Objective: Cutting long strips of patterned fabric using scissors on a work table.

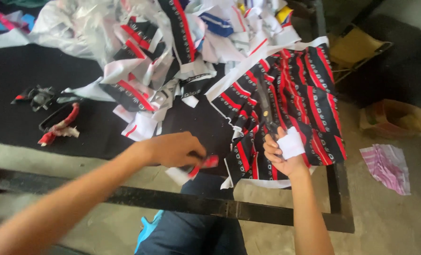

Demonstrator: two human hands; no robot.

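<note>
Scissors [265, 111] are cutting the red-and-black striped fabric [295, 94] at the near right table edge [220, 208], gripped by the bandaged right hand [286, 151], while the left hand [172, 148] is pinching a cut strip [203, 165], which should stay taut and clear of the blades.

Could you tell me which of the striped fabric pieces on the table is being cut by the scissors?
The large flat panel at the table's right end, under the right hand; the scissors lie across it, while the other pieces sit heaped further back.
</note>
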